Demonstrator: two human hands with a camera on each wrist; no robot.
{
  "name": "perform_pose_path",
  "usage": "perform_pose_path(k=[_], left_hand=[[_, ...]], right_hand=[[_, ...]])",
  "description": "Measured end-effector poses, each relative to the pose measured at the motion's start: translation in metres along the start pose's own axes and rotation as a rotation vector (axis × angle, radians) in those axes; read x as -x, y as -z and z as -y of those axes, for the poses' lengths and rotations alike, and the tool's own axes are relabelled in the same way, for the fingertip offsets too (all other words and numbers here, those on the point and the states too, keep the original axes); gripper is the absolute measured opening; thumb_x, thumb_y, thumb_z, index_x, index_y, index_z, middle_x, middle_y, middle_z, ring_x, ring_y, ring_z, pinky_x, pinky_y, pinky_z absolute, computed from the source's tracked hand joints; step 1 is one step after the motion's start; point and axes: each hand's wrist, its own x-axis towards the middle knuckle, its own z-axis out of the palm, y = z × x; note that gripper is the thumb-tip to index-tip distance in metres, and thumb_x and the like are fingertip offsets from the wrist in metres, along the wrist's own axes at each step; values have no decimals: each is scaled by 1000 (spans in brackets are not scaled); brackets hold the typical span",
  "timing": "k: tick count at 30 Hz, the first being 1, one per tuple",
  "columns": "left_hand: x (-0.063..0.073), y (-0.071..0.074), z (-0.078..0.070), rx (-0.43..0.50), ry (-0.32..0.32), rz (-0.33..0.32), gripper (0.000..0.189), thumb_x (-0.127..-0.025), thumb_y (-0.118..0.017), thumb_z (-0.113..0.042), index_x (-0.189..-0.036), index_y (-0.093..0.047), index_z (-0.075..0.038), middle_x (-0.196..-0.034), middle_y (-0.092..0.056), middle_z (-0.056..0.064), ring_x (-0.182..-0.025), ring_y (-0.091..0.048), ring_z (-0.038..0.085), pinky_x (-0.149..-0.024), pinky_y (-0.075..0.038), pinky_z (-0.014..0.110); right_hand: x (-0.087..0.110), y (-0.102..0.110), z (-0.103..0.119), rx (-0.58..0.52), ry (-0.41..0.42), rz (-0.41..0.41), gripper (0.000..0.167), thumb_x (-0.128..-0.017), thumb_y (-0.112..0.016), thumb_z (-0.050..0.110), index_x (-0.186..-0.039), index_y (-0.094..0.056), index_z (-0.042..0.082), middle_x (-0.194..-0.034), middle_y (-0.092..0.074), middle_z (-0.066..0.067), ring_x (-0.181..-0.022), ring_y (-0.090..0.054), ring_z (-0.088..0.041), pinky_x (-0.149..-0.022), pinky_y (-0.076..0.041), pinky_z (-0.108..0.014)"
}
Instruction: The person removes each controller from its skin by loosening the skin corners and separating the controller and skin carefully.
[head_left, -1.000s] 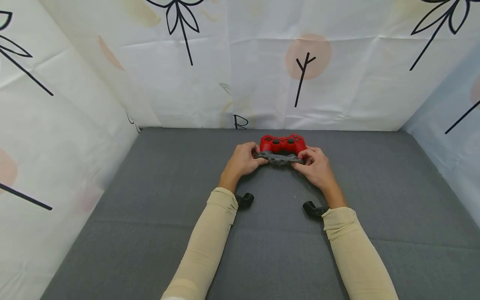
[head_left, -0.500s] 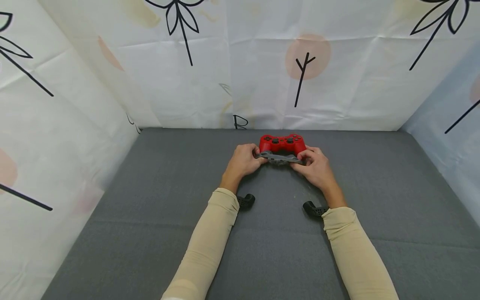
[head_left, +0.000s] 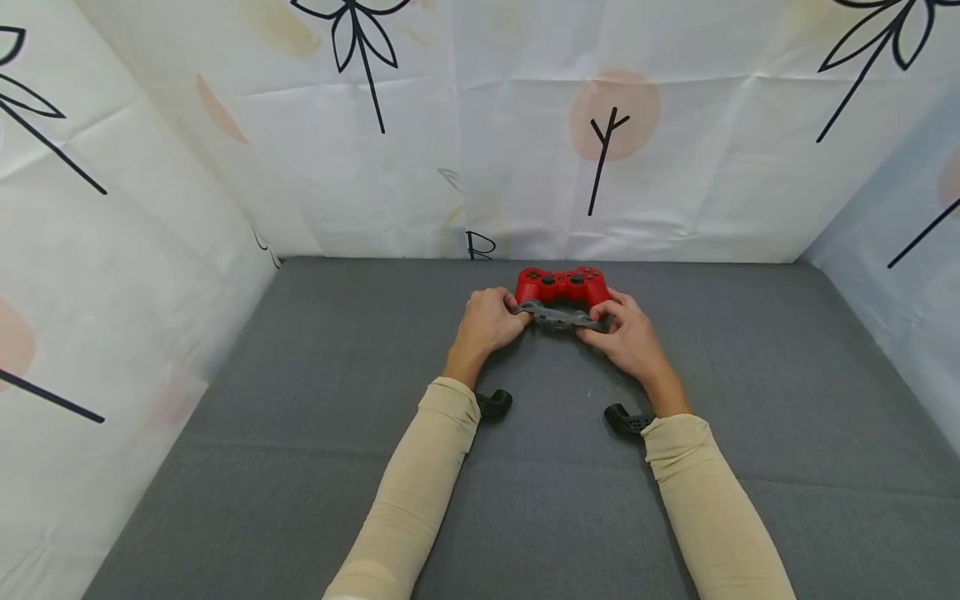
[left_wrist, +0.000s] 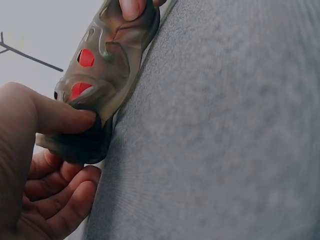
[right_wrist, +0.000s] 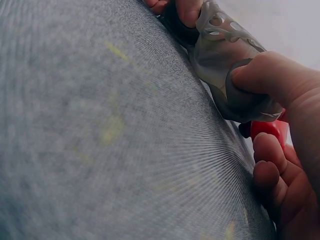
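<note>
A red game controller (head_left: 562, 286) lies near the back of the table, its buttons and sticks facing up. Just in front of it, overlapping its lower edge in the head view, is a grey translucent controller cover (head_left: 557, 317) with cut-out holes. My left hand (head_left: 489, 321) pinches the cover's left end, thumb on the near face; in the left wrist view red shows through two holes of the cover (left_wrist: 117, 62). My right hand (head_left: 628, 340) grips the right end, thumb pressed on the cover (right_wrist: 220, 60), with a red grip of the controller (right_wrist: 270, 131) beside the curled fingers.
Grey cloth covers the table (head_left: 555, 508). A white patterned sheet (head_left: 525, 167) rises right behind the controller, with more sheets at both sides. Black wrist mounts (head_left: 495, 406) stick out inward from both sleeves.
Both hands, the cover and the red controller have shifted very slightly left. The grip of each hand on the cover looks the same.
</note>
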Motion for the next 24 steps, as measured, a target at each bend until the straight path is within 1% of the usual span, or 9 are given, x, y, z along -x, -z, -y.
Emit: perform_pose_path(k=[5,11,14,18,20,22,24], left_hand=[[0,-1,-1,12,24,-12,22,-90,-71,-37,-87,-68,-15,-81,-66,1,-75,-59,20,-67,-49,31],[0,0,-1,13,37,-2,23,-90,-71,-37,-87,-67,-15,-80,-65,1,-74,-60,19,-66,-48,30],[-1,0,-1,23,47,7,24,-89,-71,-38,-83,-67,-15,-73,-60,-2,-69,-57,17,-61,-45,28],[-2,1,-2,46,67,19,30,-88,-70,-40,-73,-63,-15,-59,-46,-6,-57,-45,12,-54,-36,26],[-2,1,-2,56,72,22,31,-87,-69,-40,-70,-61,-15,-57,-40,-7,-55,-40,11,-52,-33,26],[-1,1,-2,61,74,25,29,-87,-68,-40,-72,-60,-16,-58,-41,-7,-56,-40,11,-53,-33,27],[-1,1,-2,65,66,27,28,-87,-68,-39,-75,-61,-15,-60,-45,-5,-59,-44,13,-55,-36,27]], right_hand=[[0,1,1,10,5,5,24,-88,-80,21,-96,-62,7,-159,-38,-25,-73,-51,-15,-71,-40,-28],[-1,1,0,7,-2,23,24,-89,-80,22,-98,-62,7,-161,-36,-24,-75,-51,-16,-72,-41,-29],[-1,1,-1,13,-3,28,24,-90,-79,23,-98,-62,8,-161,-36,-24,-74,-52,-15,-72,-42,-29],[0,1,0,11,-2,33,25,-90,-79,23,-98,-62,7,-161,-38,-23,-73,-53,-14,-71,-43,-29],[0,1,0,8,0,36,25,-90,-79,24,-98,-62,7,-160,-39,-22,-72,-55,-14,-72,-44,-30],[0,1,0,2,-2,44,25,-90,-79,23,-99,-62,7,-161,-38,-22,-74,-58,-16,-75,-46,-32],[0,1,-1,-8,-9,54,25,-91,-78,23,-101,-61,6,-162,-35,-22,-77,-61,-19,-80,-47,-35]])
